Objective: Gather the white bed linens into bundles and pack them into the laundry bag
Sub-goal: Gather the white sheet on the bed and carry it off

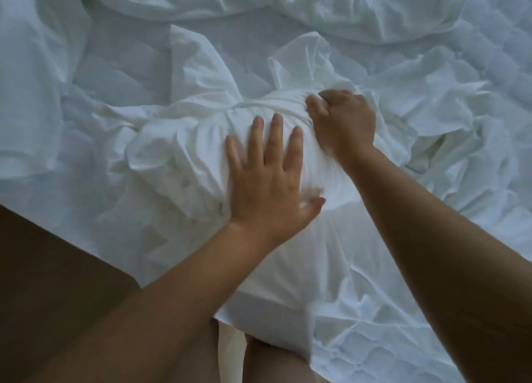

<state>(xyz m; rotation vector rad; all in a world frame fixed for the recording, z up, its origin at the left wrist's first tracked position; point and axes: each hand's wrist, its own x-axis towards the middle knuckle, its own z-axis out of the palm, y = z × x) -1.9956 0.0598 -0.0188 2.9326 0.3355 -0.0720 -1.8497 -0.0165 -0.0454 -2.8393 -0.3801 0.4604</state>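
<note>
Head view. A rounded bundle of white bed linen (184, 155) lies on the bed (498, 45), near its front edge. The left grip (267, 186) is wide, with fingers straight and spread and the palm pressed flat on the bundle's near upper face. The right grip (342, 123) is narrow, its fingers curled round a gathered fold at the bundle's far right top. The two grips sit just beside each other, with the bundle under both. Loose crumpled sheets (437, 117) surround the bundle. Dark floor (43, 281) shows at lower left.
</note>
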